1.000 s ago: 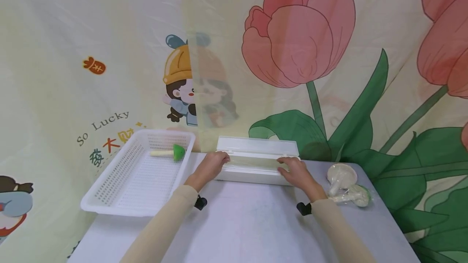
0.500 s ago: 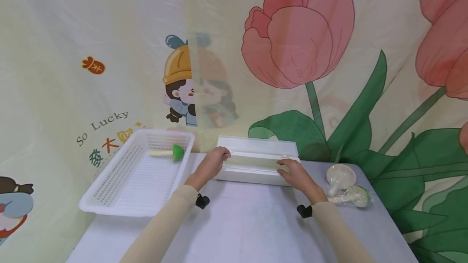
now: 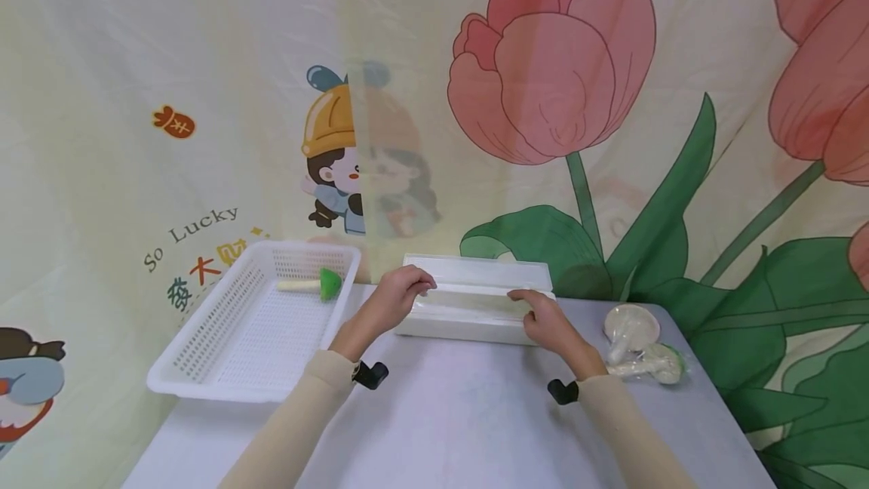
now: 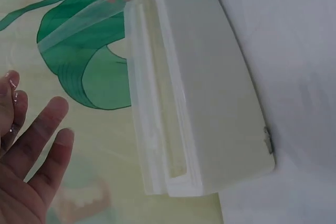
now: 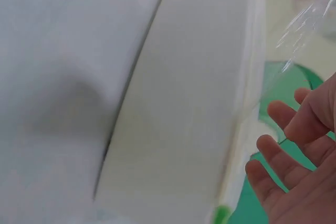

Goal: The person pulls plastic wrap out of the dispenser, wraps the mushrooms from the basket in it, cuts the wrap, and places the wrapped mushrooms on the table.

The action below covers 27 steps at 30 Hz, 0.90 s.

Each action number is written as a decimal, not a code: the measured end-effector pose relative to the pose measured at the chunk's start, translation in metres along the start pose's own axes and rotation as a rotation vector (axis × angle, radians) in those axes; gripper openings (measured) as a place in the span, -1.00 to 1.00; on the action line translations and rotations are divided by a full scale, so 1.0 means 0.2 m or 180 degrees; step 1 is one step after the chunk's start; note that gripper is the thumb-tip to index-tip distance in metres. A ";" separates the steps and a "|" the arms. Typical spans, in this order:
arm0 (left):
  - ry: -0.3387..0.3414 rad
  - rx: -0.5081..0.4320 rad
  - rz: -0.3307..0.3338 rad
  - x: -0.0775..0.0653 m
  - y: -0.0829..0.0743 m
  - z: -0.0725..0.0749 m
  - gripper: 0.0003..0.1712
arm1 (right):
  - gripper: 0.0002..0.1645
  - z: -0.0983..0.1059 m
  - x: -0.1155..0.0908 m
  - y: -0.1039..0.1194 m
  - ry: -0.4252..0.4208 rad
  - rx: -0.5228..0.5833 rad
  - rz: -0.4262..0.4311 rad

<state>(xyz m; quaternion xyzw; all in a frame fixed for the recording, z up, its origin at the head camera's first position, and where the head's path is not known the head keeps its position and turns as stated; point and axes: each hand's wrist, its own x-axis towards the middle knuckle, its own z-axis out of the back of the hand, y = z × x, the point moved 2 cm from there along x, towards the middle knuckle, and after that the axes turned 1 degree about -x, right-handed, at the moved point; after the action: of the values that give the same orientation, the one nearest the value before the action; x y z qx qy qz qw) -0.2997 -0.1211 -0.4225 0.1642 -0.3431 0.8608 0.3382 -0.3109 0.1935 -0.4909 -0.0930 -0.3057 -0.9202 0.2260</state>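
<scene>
A white cling film dispenser (image 3: pixel 468 325) lies near the back of the table, its clear lid (image 3: pixel 485 272) raised behind it. Thin clear cling film (image 4: pixel 84 22) stretches up from its top. My left hand (image 3: pixel 392 300) pinches the film between thumb and finger above the dispenser's left end; the remaining fingers are spread. Over the right end hovers my right hand (image 3: pixel 548 323), its fingers loosely bent. In the right wrist view, the film (image 5: pixel 296 38) passes close to its fingertips, and no grip on it shows. The film is hard to make out in the head view.
At left stands a white perforated basket (image 3: pixel 170 383) holding a green-headed, pale-stemmed item (image 3: pixel 329 284). Two pale items wrapped in clear film, a round-topped one (image 3: pixel 631 327) and one with a green edge (image 3: pixel 664 364), lie at right. A printed curtain (image 3: pixel 407 21) hangs behind the table.
My left hand has risen slightly and shifted right, pulling film up. My right index finger has stretched leftwards over the dispenser, and the right thumb is less visible.
</scene>
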 end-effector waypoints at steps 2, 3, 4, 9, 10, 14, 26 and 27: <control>0.0025 -0.0094 -0.0047 -0.04 0.01 -0.01 -0.88 | -0.48 -0.01 0.01 0.06 -0.0035 0.0020 0.0115; 0.0030 -0.0135 -0.0088 -0.06 0.01 -0.02 -0.88 | -0.51 -0.01 0.02 0.10 -0.0050 0.0034 0.0166; 0.0040 -0.0153 -0.0115 -0.08 0.01 -0.02 -0.87 | -0.54 -0.02 0.03 0.13 -0.0058 0.0041 0.0221; 0.0032 -0.0249 -0.0193 -0.14 0.01 -0.04 -0.86 | -0.61 -0.07 0.10 0.33 0.0086 0.0161 0.0489; 0.0024 -0.0262 -0.0190 -0.15 0.01 -0.04 -0.86 | -0.60 -0.08 0.11 0.37 0.0149 0.0175 0.0570; -0.0001 -0.0239 -0.0281 -0.17 0.01 -0.05 -0.87 | -0.44 -0.14 0.15 0.50 0.0478 0.0333 0.0824; 0.0040 0.0129 -0.0274 -0.16 0.02 -0.05 -0.89 | -0.54 -0.16 0.15 0.57 0.0622 0.0390 0.0848; 0.0043 0.0134 -0.0269 -0.17 0.02 -0.05 -0.89 | -0.57 -0.15 0.15 0.56 0.0609 0.0373 0.0832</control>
<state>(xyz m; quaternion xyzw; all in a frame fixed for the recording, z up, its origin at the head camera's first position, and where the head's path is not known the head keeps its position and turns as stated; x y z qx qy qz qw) -0.2796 -0.1324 -0.4484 0.1797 -0.3154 0.8538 0.3731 -0.2850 0.0845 -0.4474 -0.0307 -0.3212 -0.8683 0.3768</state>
